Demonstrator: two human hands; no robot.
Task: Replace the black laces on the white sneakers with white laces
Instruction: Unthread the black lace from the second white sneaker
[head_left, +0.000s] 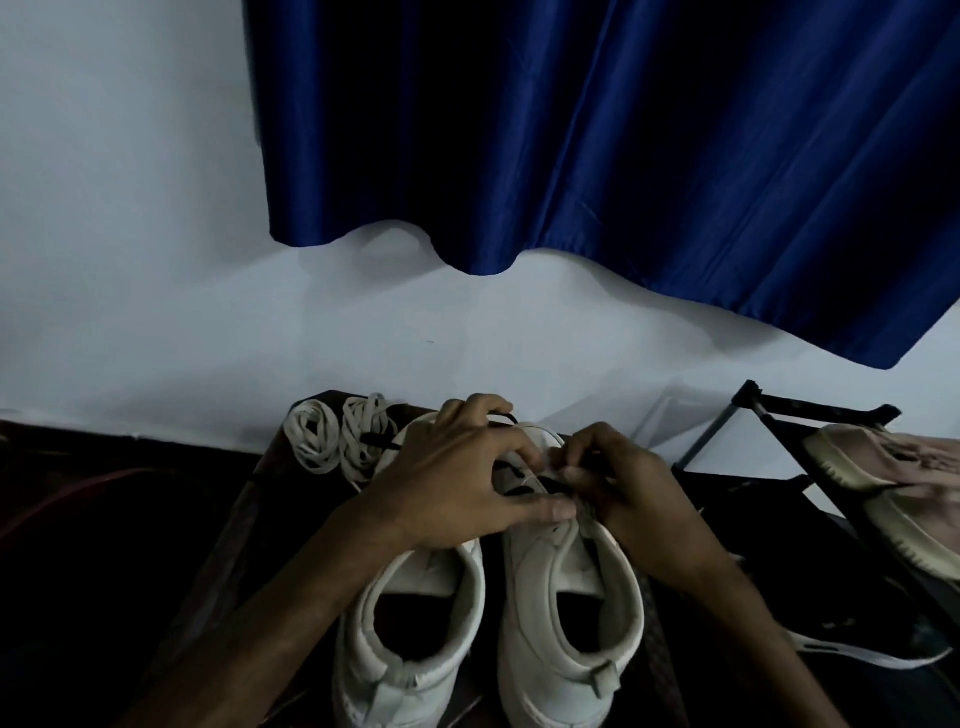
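Two white sneakers stand side by side with their heels toward me: the left sneaker (415, 623) and the right sneaker (571, 597). My left hand (457, 483) lies over the front of both shoes, its fingers curled on the right sneaker's lacing area. My right hand (618, 478) pinches the black lace (550, 488) at the eyelets of the right sneaker. A loop of black lace (501, 418) shows beyond my left hand. Two coiled white laces (340, 441) lie at the far left of the shoes.
The shoes rest on a dark wooden surface (244, 519) against a white wall. A black shoe rack (779, 467) stands to the right, holding a pink shoe (893, 478) and a dark shoe (872, 649). A blue curtain (597, 156) hangs above.
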